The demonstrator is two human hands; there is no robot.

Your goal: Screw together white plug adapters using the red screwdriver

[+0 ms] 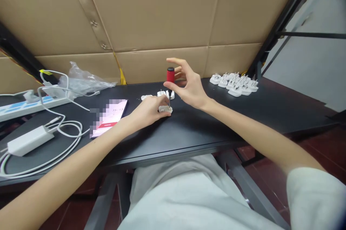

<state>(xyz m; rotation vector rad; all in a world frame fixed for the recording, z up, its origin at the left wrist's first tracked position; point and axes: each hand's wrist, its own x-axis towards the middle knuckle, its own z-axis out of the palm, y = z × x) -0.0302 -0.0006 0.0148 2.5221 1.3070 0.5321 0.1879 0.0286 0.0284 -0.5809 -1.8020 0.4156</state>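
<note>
My left hand (pixel 151 110) pinches a small white plug part (pixel 164 109) against the black tabletop. Upright over that part stands a screwdriver (pixel 170 75) with a red handle and black cap, its dark shaft reaching down to the white piece. My right hand (pixel 189 84) is around the handle, thumb and some fingers closed on it while the index finger is raised beside the cap. Just behind my left hand lie a few more white plug parts (pixel 170 95), partly hidden by the fingers and the shaft.
Several white plugs with metal prongs (pixel 235 83) are grouped at the back right. On the left are a phone (pixel 109 118), a white charger (pixel 30 140) with coiled cable, a power strip (pixel 35 107) and a clear plastic bag (pixel 83 79). Cardboard (pixel 162 14) walls the back.
</note>
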